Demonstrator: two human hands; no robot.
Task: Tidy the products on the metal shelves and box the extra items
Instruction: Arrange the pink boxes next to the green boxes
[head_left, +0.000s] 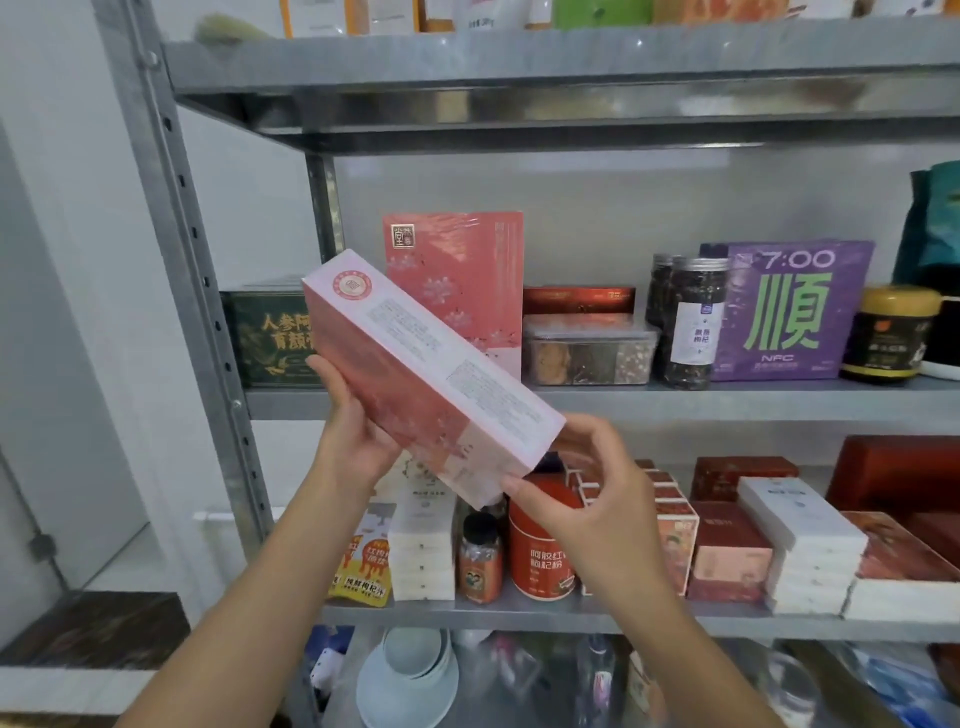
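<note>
My left hand (353, 426) cups the pink rectangular cardboard box (415, 364) from below and from the left, with the thumb lying up its pink face. My right hand (587, 488) pinches the box's lower end, thumb at the bottom corner and fingers curled over the end face. Both hands grip this one box. It hangs in the air in front of the grey metal shelves (727, 397), level with the middle shelf and resting on none of them.

Its long axis slants from upper left to lower right. The upper end, which bears a round red seal, points toward the rack's left upright, and the lower end points toward my right hand. The white side with small print faces up and to the right.

One second pink box (467, 280) stands upright on the middle shelf just behind the held one, which makes two pink boxes in all. To its left sits one dark green tin with gold characters (270, 338), partly hidden by the held box. To its right are one clear plastic lidded container (587, 351), two tall clear jars of dark dried contents (691, 322), one purple flat box with green characters (800, 306) and one dark jar with a yellow lid (891, 332). On the shelf below, one red round canister (540, 551) and one small black-capped bottle (480, 556) stand beneath my hands.
</note>
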